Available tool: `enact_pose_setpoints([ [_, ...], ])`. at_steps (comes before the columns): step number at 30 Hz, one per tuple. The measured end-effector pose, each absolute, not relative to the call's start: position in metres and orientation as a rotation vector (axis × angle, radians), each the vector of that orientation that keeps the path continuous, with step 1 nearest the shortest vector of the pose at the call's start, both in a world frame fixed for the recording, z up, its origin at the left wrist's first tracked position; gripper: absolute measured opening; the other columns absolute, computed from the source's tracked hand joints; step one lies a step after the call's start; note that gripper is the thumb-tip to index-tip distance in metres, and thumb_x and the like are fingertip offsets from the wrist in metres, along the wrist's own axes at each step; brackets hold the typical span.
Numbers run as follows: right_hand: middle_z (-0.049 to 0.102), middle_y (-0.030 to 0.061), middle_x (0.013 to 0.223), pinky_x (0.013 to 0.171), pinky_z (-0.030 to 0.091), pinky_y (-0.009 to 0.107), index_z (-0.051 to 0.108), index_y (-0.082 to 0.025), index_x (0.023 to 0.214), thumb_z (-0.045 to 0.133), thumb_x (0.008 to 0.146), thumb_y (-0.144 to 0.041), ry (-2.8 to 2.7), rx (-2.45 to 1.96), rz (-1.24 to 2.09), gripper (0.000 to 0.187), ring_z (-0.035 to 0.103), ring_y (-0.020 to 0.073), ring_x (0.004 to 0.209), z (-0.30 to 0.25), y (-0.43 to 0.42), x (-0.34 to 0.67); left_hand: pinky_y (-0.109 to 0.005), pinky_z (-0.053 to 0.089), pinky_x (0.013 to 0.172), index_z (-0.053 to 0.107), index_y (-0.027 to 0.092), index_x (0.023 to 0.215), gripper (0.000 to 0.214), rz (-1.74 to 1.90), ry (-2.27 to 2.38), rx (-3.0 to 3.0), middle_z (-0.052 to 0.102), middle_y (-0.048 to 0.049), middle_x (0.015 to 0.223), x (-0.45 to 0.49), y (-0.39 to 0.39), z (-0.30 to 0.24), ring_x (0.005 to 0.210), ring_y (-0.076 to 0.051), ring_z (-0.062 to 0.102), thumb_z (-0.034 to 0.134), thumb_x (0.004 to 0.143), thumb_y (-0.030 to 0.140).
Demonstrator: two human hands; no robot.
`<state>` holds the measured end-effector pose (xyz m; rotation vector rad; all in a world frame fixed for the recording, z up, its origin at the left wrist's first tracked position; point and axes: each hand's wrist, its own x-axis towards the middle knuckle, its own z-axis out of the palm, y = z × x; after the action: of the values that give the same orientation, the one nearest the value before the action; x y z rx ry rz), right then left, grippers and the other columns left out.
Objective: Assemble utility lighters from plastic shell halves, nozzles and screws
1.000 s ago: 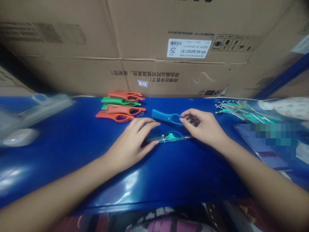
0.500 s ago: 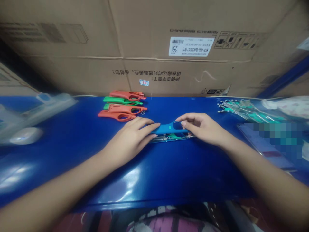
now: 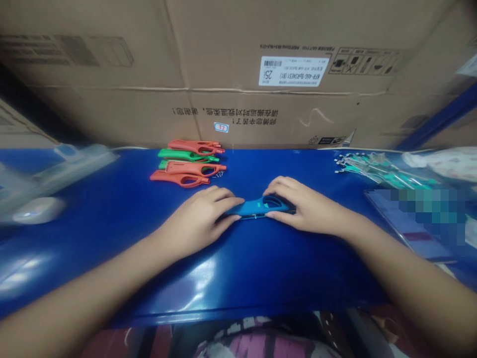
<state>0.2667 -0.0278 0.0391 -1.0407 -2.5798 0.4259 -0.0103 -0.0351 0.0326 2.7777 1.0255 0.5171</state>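
Note:
A blue lighter casing (image 3: pixel 249 207) with a finger loop lies sideways between my hands, just over the blue table. Its two halves nearly meet, and a narrow gap with inner parts shows along the near edge. My left hand (image 3: pixel 201 214) pinches the left end between thumb and fingers. Around the loop end, my right hand (image 3: pixel 298 204) is closed, thumb at the near side and fingers at the far side. Behind my left hand lie several orange casings (image 3: pixel 182 177) and green casings (image 3: pixel 177 155) of the same shape, with small loose screws (image 3: pixel 219 174) beside them.
A big cardboard box (image 3: pixel 223 59) stands along the back of the table (image 3: pixel 238 268). On the right are thin parts with green pieces and wires (image 3: pixel 380 171) and a phone-like flat device (image 3: pixel 406 233). A white rounded object (image 3: pixel 39 210) and clear plastic (image 3: pixel 82 161) lie left.
The upper blue half has come down onto the lower one, so the inner parts are mostly covered. My right hand has shifted its grip around the loop end.

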Motion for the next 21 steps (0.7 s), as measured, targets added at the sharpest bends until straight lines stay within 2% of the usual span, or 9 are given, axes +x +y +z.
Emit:
enact_pose_setpoints([
  [21,0.062,0.0092,0.111,0.089,0.048,0.04,0.06,-0.021,0.113,0.063,0.091,-0.032,-2.634,-1.048,0.428,0.025,0.058,0.0244,0.102,0.0388,-0.0281,0.267,-0.04,0.053,0.09,0.063,0.02,0.127,0.032,0.442,1.025,2.736,0.066,-0.009,0.112,-0.0073,-0.0381,0.0297,0.102,-0.024,0.061,0.056,0.098,0.03],
])
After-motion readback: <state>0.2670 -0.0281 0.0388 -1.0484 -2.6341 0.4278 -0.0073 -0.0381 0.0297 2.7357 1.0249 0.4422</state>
